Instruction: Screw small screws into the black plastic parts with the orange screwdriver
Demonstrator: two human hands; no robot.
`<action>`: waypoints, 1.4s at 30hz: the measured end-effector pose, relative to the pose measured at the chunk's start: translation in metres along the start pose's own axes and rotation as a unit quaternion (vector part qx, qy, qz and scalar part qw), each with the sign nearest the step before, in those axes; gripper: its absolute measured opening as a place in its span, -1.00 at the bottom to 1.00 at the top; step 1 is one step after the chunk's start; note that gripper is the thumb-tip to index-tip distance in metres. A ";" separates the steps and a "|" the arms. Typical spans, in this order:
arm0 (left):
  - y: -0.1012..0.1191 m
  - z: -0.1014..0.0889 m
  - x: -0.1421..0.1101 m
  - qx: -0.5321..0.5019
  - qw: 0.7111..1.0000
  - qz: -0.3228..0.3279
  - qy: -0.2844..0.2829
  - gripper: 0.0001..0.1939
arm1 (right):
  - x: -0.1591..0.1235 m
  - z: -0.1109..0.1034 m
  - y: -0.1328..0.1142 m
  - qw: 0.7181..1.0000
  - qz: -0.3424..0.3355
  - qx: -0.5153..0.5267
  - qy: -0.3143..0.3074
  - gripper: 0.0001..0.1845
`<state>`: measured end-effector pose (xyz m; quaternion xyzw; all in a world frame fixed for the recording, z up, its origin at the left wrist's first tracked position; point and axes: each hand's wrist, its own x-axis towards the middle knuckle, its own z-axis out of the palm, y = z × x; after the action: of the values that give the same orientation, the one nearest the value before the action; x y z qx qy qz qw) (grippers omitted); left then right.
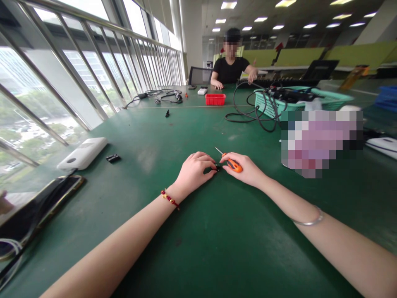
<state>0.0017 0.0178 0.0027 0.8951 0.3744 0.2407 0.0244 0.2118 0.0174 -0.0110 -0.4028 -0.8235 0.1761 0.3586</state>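
Note:
My left hand [197, 169] rests on the green table [186, 240], its thumb and fingers closed on a small black part [217, 167] whose kind I cannot make out. My right hand [245, 169] is closed around an orange and black screwdriver [234, 166], whose thin metal shaft points up and to the left, away from the part. The right fingertips are close to the black part; whether they touch it I cannot tell. Off to the left on the table lies another small black piece [113, 158].
On the left are a white power bank [83, 153] and a phone [40, 211] with cables. Farther back stand a red tray [215, 99] and a teal basket [269, 105] with black cables. A person in black [231, 70] sits at the far end. A metal railing [102, 54] runs along the left.

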 end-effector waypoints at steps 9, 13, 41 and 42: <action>-0.013 -0.040 -0.029 0.118 0.985 -0.121 -0.011 -0.81 | -0.001 -0.001 -0.001 1.000 0.011 0.004 -0.012 -0.87; -0.040 -0.076 -0.076 0.155 0.965 -0.211 -0.003 -0.77 | -0.002 0.000 0.000 1.000 0.016 -0.009 -0.016 -0.86; -0.076 -0.116 -0.121 0.127 0.924 -0.359 0.025 -0.68 | -0.002 0.001 -0.002 0.999 0.020 -0.028 -0.027 -0.86; -0.077 -0.116 -0.121 0.128 0.923 -0.363 0.022 -0.66 | -0.002 0.001 -0.002 0.999 0.019 -0.028 -0.027 -0.86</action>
<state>-0.1743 -0.0251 0.0375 0.6875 0.7021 0.1852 -0.0129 0.2112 0.0145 -0.0119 -0.4237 -0.8295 0.1707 0.3215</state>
